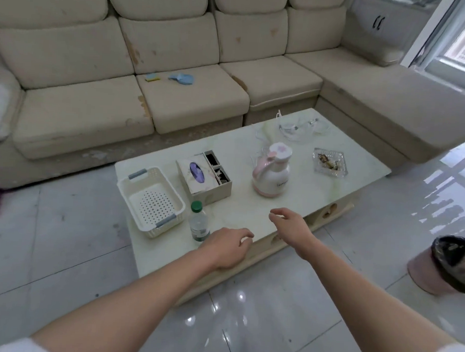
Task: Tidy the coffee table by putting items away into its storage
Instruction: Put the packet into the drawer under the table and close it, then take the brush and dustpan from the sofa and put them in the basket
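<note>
The marble-topped coffee table (314, 180) carries a white perforated basket (150, 201), a small clear bottle with a green cap (198, 222), a tissue box organiser (203, 175), a pink and white kettle (272, 172), a glass ashtray (330, 162) and glassware (300, 127) at the far end. My left hand (229, 247) hovers over the table's near edge just right of the bottle, fingers loosely curled and holding nothing. My right hand (290, 224) hangs over the front edge, fingers apart and empty. Drawer fronts with cut-out handles (332, 209) show under the tabletop.
A beige sectional sofa (176, 97) wraps behind and to the right of the table, with a sponge (152, 77) and a blue cloth (182, 78) on its seat. A pink bin with a dark liner (447, 262) stands on the glossy tile floor at right.
</note>
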